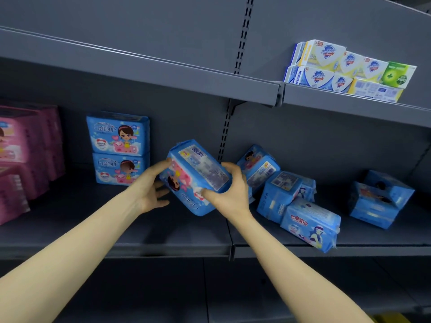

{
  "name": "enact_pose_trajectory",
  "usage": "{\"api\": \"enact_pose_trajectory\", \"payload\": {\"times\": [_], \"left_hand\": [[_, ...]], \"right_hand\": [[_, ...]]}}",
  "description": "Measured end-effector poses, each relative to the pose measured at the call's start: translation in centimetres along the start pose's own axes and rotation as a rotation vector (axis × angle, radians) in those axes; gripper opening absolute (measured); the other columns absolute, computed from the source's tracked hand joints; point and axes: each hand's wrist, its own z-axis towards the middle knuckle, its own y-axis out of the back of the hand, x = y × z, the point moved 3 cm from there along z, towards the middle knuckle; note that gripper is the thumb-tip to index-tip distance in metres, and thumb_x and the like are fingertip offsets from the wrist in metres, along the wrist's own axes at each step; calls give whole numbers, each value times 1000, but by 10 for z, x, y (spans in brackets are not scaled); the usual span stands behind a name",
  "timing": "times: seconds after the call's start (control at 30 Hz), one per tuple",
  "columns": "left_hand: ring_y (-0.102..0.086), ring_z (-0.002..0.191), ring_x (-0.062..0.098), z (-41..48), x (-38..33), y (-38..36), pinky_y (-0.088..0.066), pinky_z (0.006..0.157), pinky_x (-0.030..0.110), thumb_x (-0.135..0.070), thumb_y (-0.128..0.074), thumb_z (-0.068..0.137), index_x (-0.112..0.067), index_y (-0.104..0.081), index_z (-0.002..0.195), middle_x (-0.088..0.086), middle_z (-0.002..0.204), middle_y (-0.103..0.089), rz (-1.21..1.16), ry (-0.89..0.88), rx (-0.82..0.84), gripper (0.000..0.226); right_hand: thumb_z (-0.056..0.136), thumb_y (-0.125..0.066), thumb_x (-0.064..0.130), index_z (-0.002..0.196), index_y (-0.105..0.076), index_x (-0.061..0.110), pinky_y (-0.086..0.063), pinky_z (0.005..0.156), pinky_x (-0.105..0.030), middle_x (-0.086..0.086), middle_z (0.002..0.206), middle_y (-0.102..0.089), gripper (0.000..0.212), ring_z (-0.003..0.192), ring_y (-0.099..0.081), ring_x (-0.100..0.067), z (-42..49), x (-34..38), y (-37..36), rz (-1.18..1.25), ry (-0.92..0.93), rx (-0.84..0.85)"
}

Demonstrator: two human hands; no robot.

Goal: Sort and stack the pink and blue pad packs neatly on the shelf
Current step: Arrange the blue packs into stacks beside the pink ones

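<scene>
A blue pad pack (198,176) hangs tilted above the middle shelf (116,243), held between both hands. My right hand (227,190) grips its right side and lower edge. My left hand (152,186) touches its left end with the thumb on top and the fingers spread. Behind my left hand, two blue packs (117,148) stand stacked upright. Pink packs (25,155) are stacked at the far left. Several loose blue packs (289,194) lie jumbled to the right, one (311,226) near the shelf's front edge, and two more (377,199) lie further right.
The upper shelf (349,101) carries stacked soap boxes (345,68) at the right. A slotted upright (225,134) splits the shelf bays behind the held pack. Bare shelf floor lies between the pink stack and the blue stack.
</scene>
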Motion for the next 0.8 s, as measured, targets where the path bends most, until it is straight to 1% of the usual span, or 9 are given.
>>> {"api": "enact_pose_trajectory", "payload": {"times": [0.07,0.13,0.23,0.3,0.4,0.47,0.57,0.7,0.8], "left_hand": [[-35,133,28,0,1,6,-23,109,52,-40,-58,87,-25,-50,115,9,142,-41,26,-29,12,33],[-34,134,27,-1,1,13,-22,110,53,-36,-67,80,-25,-49,122,7,144,-40,102,-86,33,47],[-36,133,23,0,0,23,-22,110,52,-30,-80,61,-25,-28,145,3,144,-43,283,-146,102,99],[-38,133,22,-2,-1,27,-24,110,50,-35,-83,42,-27,-24,147,2,143,-44,369,-154,155,121],[-43,126,20,-8,1,28,-28,107,50,-45,-90,15,-26,-27,143,-1,135,-50,426,-118,243,144],[-48,121,19,-9,5,31,-32,102,49,-50,-91,9,-24,-28,143,-1,128,-56,375,-93,270,151],[-47,124,24,-11,13,32,-37,94,48,-51,-92,10,-31,-24,146,4,138,-49,265,-74,277,153],[-47,124,27,-14,23,26,-43,86,46,-54,-90,12,-35,-20,147,9,138,-48,172,-59,294,154],[-54,117,23,-16,25,19,-42,88,47,-55,-89,14,-34,-36,138,1,126,-59,146,-95,299,137]], "right_hand": [[50,-74,27,98,-45,42,-50,84,-29,10,105,-54,59,104,-55,-14,8,-3,6,93,-62,13],[54,-77,15,100,-49,30,-51,76,-24,11,100,-55,56,95,-58,-13,14,-4,14,188,-92,56],[51,-71,15,93,-52,30,-50,76,-27,9,98,-56,48,98,-57,-14,23,-4,25,276,-116,140],[44,-73,19,93,-55,27,-50,76,-29,5,98,-57,53,99,-56,-17,27,-2,30,332,-143,211],[36,-72,29,95,-57,25,-52,71,-30,-2,99,-60,61,90,-61,-20,33,-2,31,428,-198,292],[36,-72,27,95,-58,24,-51,67,-30,-4,100,-60,61,86,-62,-20,34,-3,29,483,-233,292],[46,-70,13,93,-56,20,-49,63,-30,-6,96,-59,49,78,-62,-21,31,-8,21,635,-314,190],[54,-63,11,90,-55,16,-49,63,-33,-7,91,-62,37,72,-63,-19,24,-13,5,775,-410,84],[53,-64,11,89,-54,14,-50,62,-32,-6,88,-63,37,71,-64,-17,19,-15,-5,808,-447,69]]}}
